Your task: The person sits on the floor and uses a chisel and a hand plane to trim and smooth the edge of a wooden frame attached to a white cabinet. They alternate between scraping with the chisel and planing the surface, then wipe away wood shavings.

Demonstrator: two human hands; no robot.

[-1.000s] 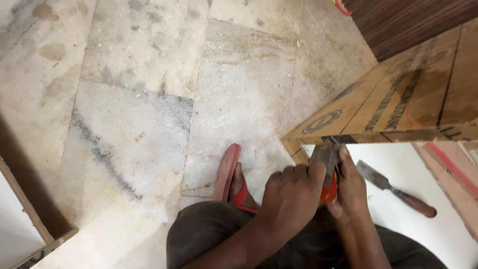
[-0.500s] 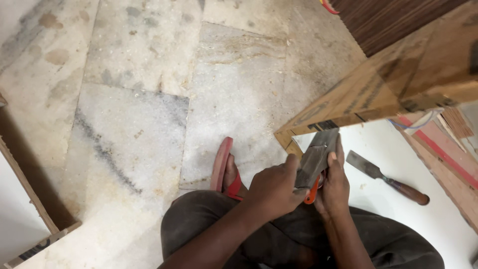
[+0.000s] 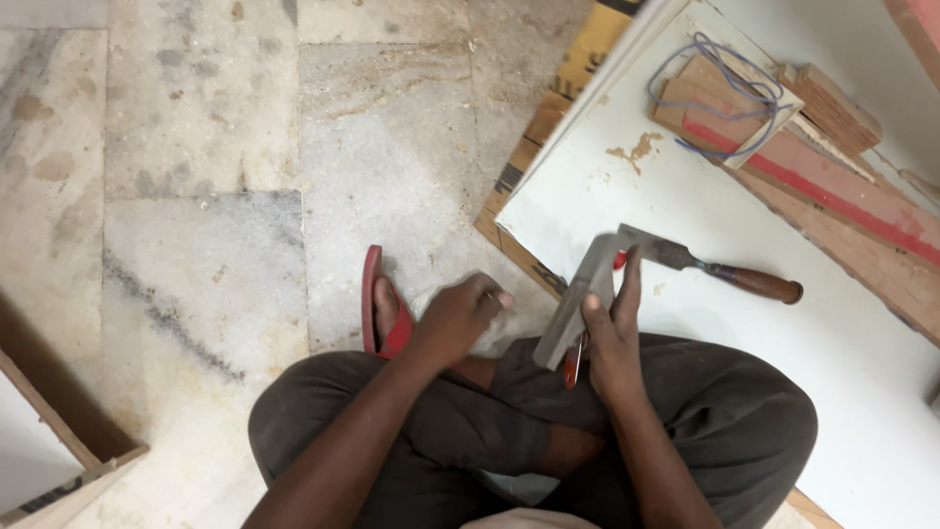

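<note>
The right hand (image 3: 615,338) has its grip wrapped around a grey metal square (image 3: 580,306) with a red part, held over the lap. Just left of that grip, the left hand (image 3: 458,315) hangs loosely curled, holding nothing. Beyond the grip, a wooden-handled chisel (image 3: 720,271) lies on a white board (image 3: 783,245), with brown printed cardboard (image 3: 548,127) beneath its edge.

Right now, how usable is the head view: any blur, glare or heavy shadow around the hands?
Head view: sharp throughout, no motion blur on the right hand or the grey metal blade it holds; lighting soft and even, no glare on the white board; only a faint shadow on the stone floor beside the left hand; slight wide-angle stretch at the edges.
</note>
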